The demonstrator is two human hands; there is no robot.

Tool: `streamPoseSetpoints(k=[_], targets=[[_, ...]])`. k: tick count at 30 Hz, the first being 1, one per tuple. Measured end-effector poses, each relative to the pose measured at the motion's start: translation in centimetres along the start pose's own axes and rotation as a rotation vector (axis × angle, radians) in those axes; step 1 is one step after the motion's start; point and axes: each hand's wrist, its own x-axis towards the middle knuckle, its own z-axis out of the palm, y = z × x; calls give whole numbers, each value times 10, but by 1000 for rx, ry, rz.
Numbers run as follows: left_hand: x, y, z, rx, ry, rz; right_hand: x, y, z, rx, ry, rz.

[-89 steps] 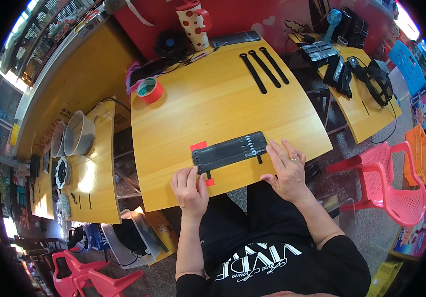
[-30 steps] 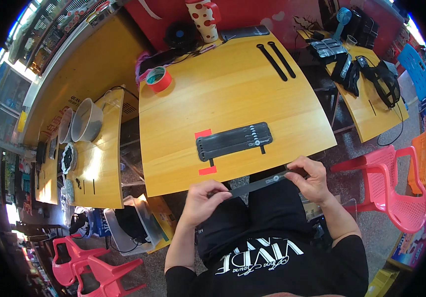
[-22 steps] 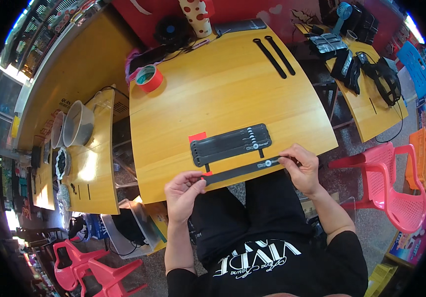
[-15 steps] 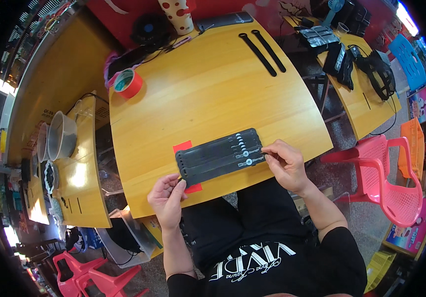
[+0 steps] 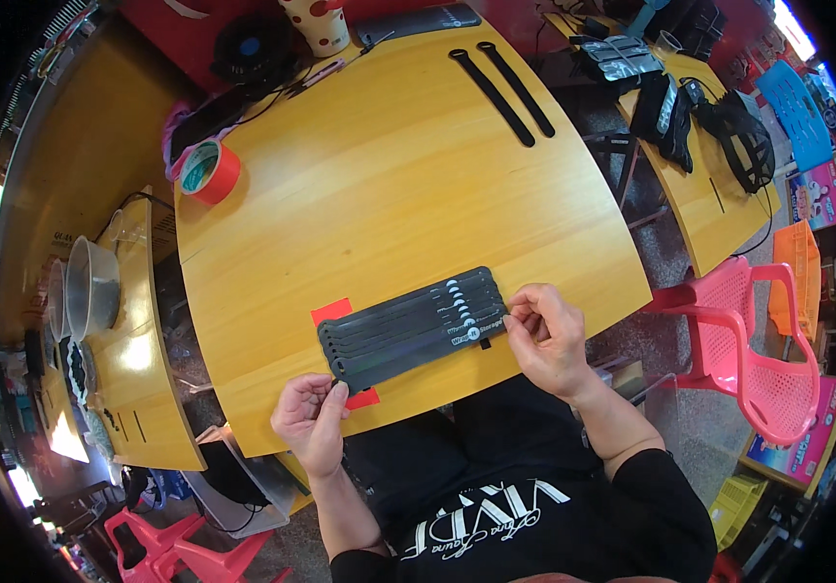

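Several black hook-and-loop straps (image 5: 393,316), each with a slotted left end and white print toward the right, lie overlapped in a neat fan on the near part of the table. My left hand (image 5: 311,420) pinches the slotted left end of the nearmost strap. At that strap's other end, my right hand (image 5: 549,340) pinches the tip between thumb and fingers. Red tape (image 5: 331,312) shows from under the fan's far left corner, and a second red piece (image 5: 364,398) by my left fingertips. A short black bit sticks out below the strap near my right hand.
Two loose black straps (image 5: 503,92) lie at the table's far right. A red tape roll (image 5: 212,173) stands at the left edge. Along the back are a spotted cup (image 5: 319,27) and a dark flat case (image 5: 418,21). A pink chair (image 5: 729,340) stands to the right.
The nearmost strap now overlaps its neighbour more closely, covering most of the second label. Both hands keep their pinch on its ends. The whole view has shifted somewhat.
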Motion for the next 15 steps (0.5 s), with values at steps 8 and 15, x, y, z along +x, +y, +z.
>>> streamPoseSetpoints(k=[8, 15], targets=[[-2, 2, 1, 1, 27, -14, 3, -1, 1, -21, -14, 7], [-2, 3, 3, 19, 41, -42, 4, 0, 2, -24, -17, 3]])
